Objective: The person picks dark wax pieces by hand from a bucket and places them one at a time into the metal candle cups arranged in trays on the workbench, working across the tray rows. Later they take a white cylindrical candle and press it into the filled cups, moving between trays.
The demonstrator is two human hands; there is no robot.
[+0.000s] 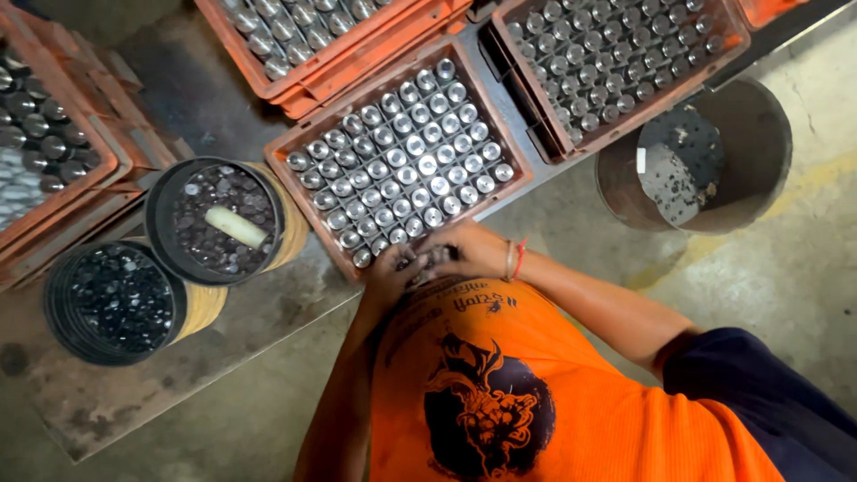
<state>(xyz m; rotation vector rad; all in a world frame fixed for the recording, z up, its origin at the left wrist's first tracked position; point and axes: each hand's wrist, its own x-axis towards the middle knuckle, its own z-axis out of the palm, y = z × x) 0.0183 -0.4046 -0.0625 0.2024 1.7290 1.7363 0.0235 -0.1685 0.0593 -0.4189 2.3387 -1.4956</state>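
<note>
Both hands, the left hand (390, 270) and right hand (464, 250), pinch small dark parts at the near edge of the orange crate (284, 153), whose rows of metal cylinders (412, 161) look nearly full.

Tight quarters at the bench edge

My hands (428, 259) sit hemmed by the packed orange crate (295, 192); round tubs (165, 192) block leftward (bare floor (786, 259) lies open rightward).

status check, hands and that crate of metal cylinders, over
Left hand and right hand together at near edge of orange crate, on small metal parts. Grip unclear. Crate nearly full of metal cylinders. Nothing blocking.
</note>
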